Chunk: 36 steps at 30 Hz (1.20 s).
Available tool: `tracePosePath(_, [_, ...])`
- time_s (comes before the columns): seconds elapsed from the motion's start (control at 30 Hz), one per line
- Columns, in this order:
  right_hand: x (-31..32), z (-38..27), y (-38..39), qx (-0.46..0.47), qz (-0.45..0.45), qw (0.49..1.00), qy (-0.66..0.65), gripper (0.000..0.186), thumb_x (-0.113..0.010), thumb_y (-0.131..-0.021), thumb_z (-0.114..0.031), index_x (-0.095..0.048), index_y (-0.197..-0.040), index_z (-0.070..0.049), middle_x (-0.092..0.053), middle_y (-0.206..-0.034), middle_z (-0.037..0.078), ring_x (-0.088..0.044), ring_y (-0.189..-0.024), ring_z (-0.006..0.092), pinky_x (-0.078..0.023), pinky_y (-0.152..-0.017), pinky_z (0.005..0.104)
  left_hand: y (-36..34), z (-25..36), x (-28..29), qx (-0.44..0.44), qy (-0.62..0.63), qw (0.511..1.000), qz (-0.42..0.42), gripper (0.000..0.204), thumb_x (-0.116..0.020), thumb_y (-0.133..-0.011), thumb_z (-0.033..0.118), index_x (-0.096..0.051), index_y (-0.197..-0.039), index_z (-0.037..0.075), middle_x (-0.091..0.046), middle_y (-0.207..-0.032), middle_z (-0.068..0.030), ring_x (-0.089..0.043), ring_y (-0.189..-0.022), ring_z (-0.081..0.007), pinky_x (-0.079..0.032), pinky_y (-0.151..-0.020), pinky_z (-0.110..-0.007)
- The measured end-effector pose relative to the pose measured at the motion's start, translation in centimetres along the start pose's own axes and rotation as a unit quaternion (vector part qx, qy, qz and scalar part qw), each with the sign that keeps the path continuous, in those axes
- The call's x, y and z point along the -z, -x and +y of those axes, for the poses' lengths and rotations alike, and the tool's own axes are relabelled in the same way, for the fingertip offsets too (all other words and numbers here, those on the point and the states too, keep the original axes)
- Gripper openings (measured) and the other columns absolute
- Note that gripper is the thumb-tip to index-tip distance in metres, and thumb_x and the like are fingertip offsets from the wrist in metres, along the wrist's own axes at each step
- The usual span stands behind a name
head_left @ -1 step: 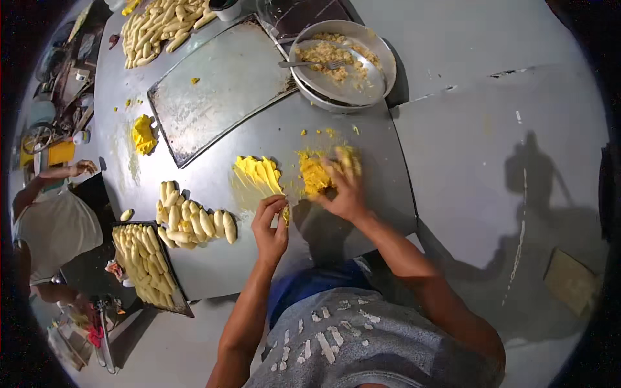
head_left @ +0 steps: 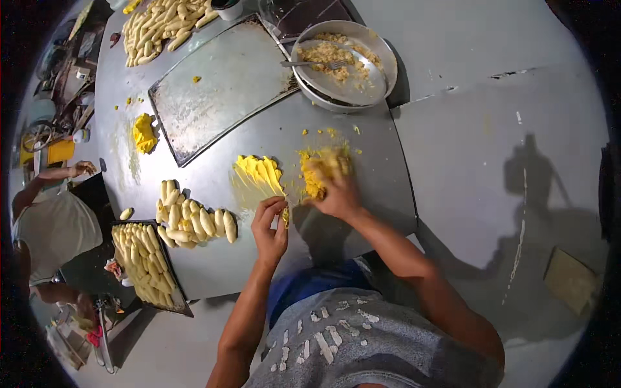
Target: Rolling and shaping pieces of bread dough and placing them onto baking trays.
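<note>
My right hand (head_left: 337, 191) lies over a crumbly yellow mass (head_left: 315, 184) on the metal table. Motion blurs its fingers, so their grip on the crumbs does not show clearly. My left hand (head_left: 270, 227) is closed, fingertips pinched together, around something narrow smeared with yellow that I cannot make out. Just beyond that hand, a smooth yellow paste (head_left: 257, 169) is spread in ridges on the tabletop. To its left lies a loose heap of pale, finger-shaped dough pieces (head_left: 194, 216).
A dark tray (head_left: 143, 265) carries rows of dough pieces at the table's left edge. Farther off are a yellow lump (head_left: 143, 134), a flat metal sheet (head_left: 220, 84), another dough pile (head_left: 162, 29) and a round pan (head_left: 390, 64) with crumbly food and a fork. Another person (head_left: 58, 226) stands at left.
My right hand has shifted slightly left and toward me over the crumbly yellow mass. My left hand stays almost in place, still pinched.
</note>
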State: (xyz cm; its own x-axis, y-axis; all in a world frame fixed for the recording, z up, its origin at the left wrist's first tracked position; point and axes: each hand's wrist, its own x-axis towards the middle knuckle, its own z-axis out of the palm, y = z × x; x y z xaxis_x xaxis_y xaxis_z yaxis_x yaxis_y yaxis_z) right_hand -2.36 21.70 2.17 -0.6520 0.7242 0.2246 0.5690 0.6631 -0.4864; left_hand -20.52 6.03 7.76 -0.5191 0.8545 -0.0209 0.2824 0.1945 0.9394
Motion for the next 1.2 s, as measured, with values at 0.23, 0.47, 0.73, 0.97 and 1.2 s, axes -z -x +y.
tracePosePath(0.23, [-6.2, -1.1, -6.3, -0.096, -0.059, 0.992, 0.063, 0.066, -0.077, -0.095, -0.051, -0.07, -0.156, -0.025, -0.045, -0.176, 0.023, -0.034, -0.166, 0.05, -0.024, -0.135, 0.0705, 1.0, -0.1, 2.4, -0.015, -0.011, 0.999, 0.038, 0.015, -0.07, -0.1, -0.007, -0.078, -0.113, -0.004, -0.075, -0.124, -0.0175, -0.075, -0.109, -0.027, -0.061, -0.094, -0.037])
tracePosePath(0.47, [-5.5, -0.3, -8.1, -0.029, -0.026, 0.995, 0.091, 0.065, -0.08, -0.094, -0.051, -0.075, -0.146, -0.012, -0.063, -0.161, 0.019, -0.043, -0.162, 0.045, -0.033, -0.133, 0.0636, 1.1, 0.9, 2.0, -0.003, 0.02, 1.0, 0.003, 0.019, -0.068, -0.097, -0.006, -0.077, -0.114, -0.003, -0.077, -0.12, -0.0181, -0.075, -0.104, -0.0276, -0.06, -0.092, -0.036])
tracePosePath(0.73, [-1.6, -2.4, 3.2, 0.112, -0.032, 0.983, 0.145, 0.076, -0.082, -0.093, -0.062, -0.071, -0.153, -0.017, -0.067, -0.15, 0.019, -0.054, -0.151, 0.0452, -0.039, -0.127, 0.0641, 6.0, 0.7, 2.4, -0.002, -0.022, 0.995, -0.097, 0.026, -0.068, -0.099, -0.001, -0.076, -0.123, -0.001, -0.074, -0.126, -0.0216, -0.073, -0.116, -0.0437, -0.059, -0.102, -0.046])
tracePosePath(0.97, [-0.7, 1.8, 2.5, -0.021, -0.014, 0.999, -0.02, 0.079, -0.066, -0.105, -0.069, -0.065, -0.162, -0.014, -0.058, -0.164, 0.027, -0.046, -0.155, 0.0528, -0.028, -0.132, 0.0641, 10.9, -0.2, 4.0, 0.081, -0.045, 0.985, -0.145, 0.023, -0.072, -0.099, 0.009, -0.079, -0.12, 0.004, -0.076, -0.118, -0.0183, -0.075, -0.107, -0.0421, -0.062, -0.093, -0.049])
tracePosePath(1.2, [-2.4, -2.9, -0.3, 0.119, -0.034, 0.991, -0.046, 0.07, -0.086, -0.091, -0.062, -0.078, -0.145, -0.017, -0.072, -0.152, 0.017, -0.057, -0.153, 0.0449, -0.044, -0.128, 0.0591, 13.2, 0.7, 6.8, 0.111, -0.063, 0.985, -0.117, 0.021, -0.071, -0.102, 0.009, -0.079, -0.119, 0.0, -0.077, -0.117, -0.0171, -0.077, -0.101, -0.0379, -0.063, -0.084, -0.046])
